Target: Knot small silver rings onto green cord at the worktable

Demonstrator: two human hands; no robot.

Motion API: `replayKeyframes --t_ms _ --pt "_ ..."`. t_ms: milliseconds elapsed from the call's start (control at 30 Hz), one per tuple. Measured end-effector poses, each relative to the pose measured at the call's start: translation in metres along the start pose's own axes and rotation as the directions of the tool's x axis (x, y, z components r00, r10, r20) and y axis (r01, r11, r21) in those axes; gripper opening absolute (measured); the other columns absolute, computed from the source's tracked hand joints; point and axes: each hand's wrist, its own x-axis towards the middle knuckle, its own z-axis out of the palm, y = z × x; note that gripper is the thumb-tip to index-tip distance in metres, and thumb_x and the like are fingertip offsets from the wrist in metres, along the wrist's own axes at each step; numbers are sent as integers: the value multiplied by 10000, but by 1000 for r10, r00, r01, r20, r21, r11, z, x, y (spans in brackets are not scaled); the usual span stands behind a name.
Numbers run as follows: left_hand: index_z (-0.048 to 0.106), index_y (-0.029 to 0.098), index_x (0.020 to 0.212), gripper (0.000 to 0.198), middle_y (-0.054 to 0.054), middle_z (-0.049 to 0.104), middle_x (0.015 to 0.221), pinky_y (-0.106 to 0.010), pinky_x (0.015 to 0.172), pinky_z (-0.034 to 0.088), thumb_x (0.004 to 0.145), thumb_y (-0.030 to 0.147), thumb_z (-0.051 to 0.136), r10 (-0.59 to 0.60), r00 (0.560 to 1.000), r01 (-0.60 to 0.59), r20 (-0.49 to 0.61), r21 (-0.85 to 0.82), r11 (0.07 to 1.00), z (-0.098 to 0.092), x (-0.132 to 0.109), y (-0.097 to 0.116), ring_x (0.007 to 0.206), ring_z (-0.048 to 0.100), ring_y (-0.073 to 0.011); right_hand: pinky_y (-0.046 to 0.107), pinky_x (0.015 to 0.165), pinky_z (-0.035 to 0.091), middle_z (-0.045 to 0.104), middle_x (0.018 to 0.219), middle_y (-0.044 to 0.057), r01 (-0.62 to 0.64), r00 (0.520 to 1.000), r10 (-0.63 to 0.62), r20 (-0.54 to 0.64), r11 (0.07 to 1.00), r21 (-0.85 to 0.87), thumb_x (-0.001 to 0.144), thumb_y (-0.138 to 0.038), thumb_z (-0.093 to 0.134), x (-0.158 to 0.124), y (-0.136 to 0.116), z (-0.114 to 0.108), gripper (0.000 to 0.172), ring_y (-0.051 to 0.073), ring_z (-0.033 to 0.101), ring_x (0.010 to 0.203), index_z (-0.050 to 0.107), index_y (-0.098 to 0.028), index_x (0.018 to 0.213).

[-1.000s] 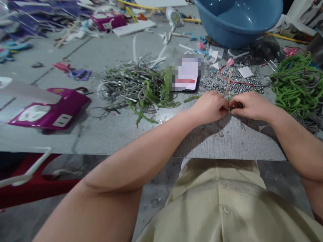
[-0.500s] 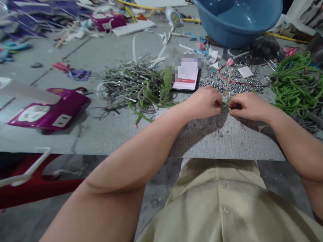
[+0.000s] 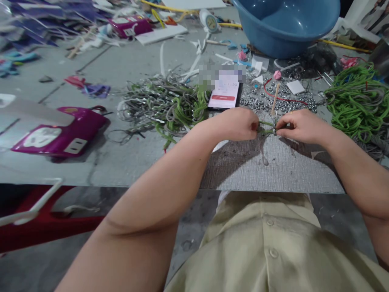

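A green cord [image 3: 266, 123] runs doubled between my two hands, just above the table's front part. My left hand [image 3: 240, 123] is closed on its left end, knuckles up. The fingertips of my right hand [image 3: 299, 126] pinch the cord's right end, where something small sits that I cannot make out. Below the cord lies a thin grey loop [image 3: 265, 158]. Right behind the hands a thin wooden stick [image 3: 275, 99] stands up among many small shiny metal rings or nuts [image 3: 285, 104]. A lit phone [image 3: 224, 95] lies just behind my left hand.
Tangled green and grey cords with metal pieces [image 3: 164, 103] lie left of the phone. A pile of green cords [image 3: 352, 103] lies at the right. A blue basin [image 3: 285, 36] stands at the back. A purple device [image 3: 60, 134] and a red chair [image 3: 60, 223] are at the left.
My left hand has moved left, away from the right hand, and a stretch of green cord now shows between them. The right hand has barely moved.
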Motion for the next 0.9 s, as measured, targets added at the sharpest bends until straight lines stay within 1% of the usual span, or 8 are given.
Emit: replayKeyframes --t_ms 100,167,233,300,467,533,733,900 --pt "676 171 704 177 -32 640 670 -257 568 359 749 231 516 -32 999 31 -20 -33 999 -2 -1 2 616 533 -139 322 748 432 735 913 58 37 996 -33 -89 999 40 851 -263 605 -1 2 0 178 176 623 775 767 -194 881" --pt "706 156 786 236 -42 657 717 -264 608 399 790 231 482 -58 992 51 -109 -71 996 -1 0 4 652 561 -148 324 751 443 728 958 70 61 983 -51 -176 996 57 853 -244 586 0 5 2 188 174 614 775 762 -186 879" --pt "739 145 906 297 -64 686 829 -283 697 456 815 220 466 -54 978 34 -202 -100 994 2 1 6 755 614 -170 327 760 450 720 991 72 77 968 -60 -244 995 58 851 -227 573 1 7 4 193 179 617 798 759 -190 889" --pt "757 145 1016 348 -90 693 939 -324 815 491 827 206 472 -12 972 -12 -236 -98 995 6 3 9 889 645 -204 329 777 455 715 1005 67 74 960 -65 -271 997 22 854 -223 571 2 8 7 190 193 627 852 755 -203 897" --pt "778 153 1111 411 -128 681 1042 -405 1028 467 847 130 463 28 986 -41 -164 -76 996 13 6 20 1063 637 -260 358 834 464 717 1096 103 -11 992 -7 -127 990 -141 905 -218 526 2 4 8 237 254 653 1022 755 -181 952" --pt "776 139 1132 428 -141 678 1072 -410 1043 465 850 114 454 15 986 -28 -163 -77 997 14 7 21 1087 630 -271 382 835 463 721 1104 132 -15 996 1 -85 987 -163 914 -203 509 2 3 9 263 282 662 1026 760 -142 962" --pt "788 190 1095 415 -104 688 1000 -426 984 508 832 151 469 78 955 -104 -286 -76 992 25 11 8 1024 646 -246 357 786 455 732 1084 91 9 992 -35 -122 979 -202 922 -249 541 6 9 17 253 247 672 970 775 -179 987" --pt "798 193 1046 400 -96 692 971 -415 973 511 831 173 461 96 942 -126 -322 -73 989 28 12 4 973 647 -226 341 766 445 734 1063 74 65 985 -93 -149 982 -180 919 -247 544 6 13 22 263 220 668 932 791 -207 998"
